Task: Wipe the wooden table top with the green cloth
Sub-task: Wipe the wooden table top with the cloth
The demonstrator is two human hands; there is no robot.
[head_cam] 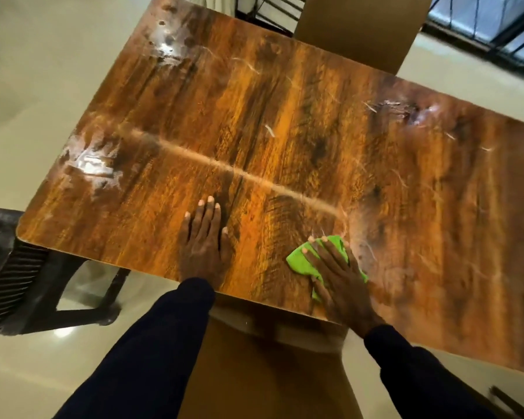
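Note:
The wooden table top [270, 122] fills the middle of the view, glossy brown with a pale seam across it and white smears near the left, back left and right. My right hand [342, 279] presses flat on the green cloth [306, 261] near the table's front edge, fingers spread over it. My left hand [204, 240] lies flat and open on the bare wood to the left of the cloth, holding nothing. Both forearms wear dark sleeves.
A dark plastic chair [15, 273] stands at the table's left front corner. A brown chair back [360, 28] rises behind the far edge. Black window bars [481, 28] run along the top right. Glossy pale floor [28, 86] surrounds the table.

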